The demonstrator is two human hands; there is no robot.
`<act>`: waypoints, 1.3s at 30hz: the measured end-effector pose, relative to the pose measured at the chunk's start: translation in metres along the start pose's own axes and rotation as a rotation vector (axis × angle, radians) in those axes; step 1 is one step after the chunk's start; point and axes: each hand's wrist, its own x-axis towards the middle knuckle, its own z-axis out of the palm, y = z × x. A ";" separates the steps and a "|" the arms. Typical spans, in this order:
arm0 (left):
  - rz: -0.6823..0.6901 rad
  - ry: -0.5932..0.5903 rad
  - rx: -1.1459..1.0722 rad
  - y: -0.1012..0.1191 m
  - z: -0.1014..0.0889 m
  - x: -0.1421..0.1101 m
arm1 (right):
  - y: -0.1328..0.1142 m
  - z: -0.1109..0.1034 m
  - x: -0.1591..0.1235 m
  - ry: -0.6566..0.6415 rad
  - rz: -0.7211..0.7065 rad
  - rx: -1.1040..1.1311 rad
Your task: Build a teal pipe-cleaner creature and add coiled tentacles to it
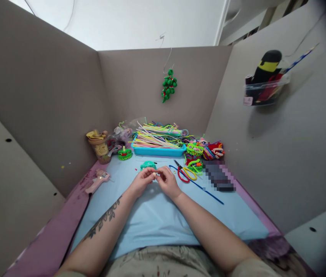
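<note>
My left hand and my right hand meet over the middle of the blue-covered table. Both are closed, with fingertips pinched together around something too small to make out. Just behind them lies a turquoise fuzzy piece, partly hidden by my fingers. To the right of my right hand rest scissors with one red and one yellow handle. A long dark blue pipe cleaner stretches diagonally past them across the cloth.
A blue tray heaped with pipe cleaners stands at the back. A pink glue gun lies left, near a tan cup. Green fuzzy figures flank the tray. A blurred dark object lies right. Grey panels enclose three sides.
</note>
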 end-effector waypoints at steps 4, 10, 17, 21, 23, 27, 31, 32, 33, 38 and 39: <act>0.018 -0.023 -0.031 0.001 -0.002 0.001 | 0.000 -0.002 0.002 -0.043 -0.035 0.012; -0.022 -0.019 -0.051 -0.001 -0.006 0.002 | 0.000 -0.003 0.002 -0.065 -0.022 0.016; -0.088 0.003 -0.089 -0.001 -0.006 0.002 | -0.003 -0.004 0.000 -0.083 -0.085 -0.026; -0.086 -0.003 -0.113 0.001 -0.007 0.002 | -0.001 -0.002 0.000 -0.065 -0.084 -0.028; -0.085 -0.008 -0.126 0.002 -0.007 0.002 | 0.001 -0.001 0.000 -0.052 -0.075 -0.035; -0.121 -0.013 -0.182 0.002 -0.005 0.001 | 0.005 0.000 0.001 -0.040 -0.068 -0.065; -0.138 -0.003 -0.182 0.002 -0.005 0.001 | 0.006 -0.002 0.002 -0.062 -0.065 -0.037; -0.137 -0.002 -0.168 0.002 -0.006 0.001 | 0.005 -0.003 0.003 -0.068 -0.065 -0.022; -0.137 -0.001 -0.155 0.002 -0.006 0.000 | 0.004 -0.004 0.004 -0.072 -0.063 -0.006; -0.173 0.016 -0.123 0.003 -0.003 -0.001 | 0.001 -0.008 0.006 -0.089 -0.057 0.018; -0.181 0.019 -0.123 0.003 -0.003 -0.002 | 0.001 -0.008 0.006 -0.098 -0.066 0.011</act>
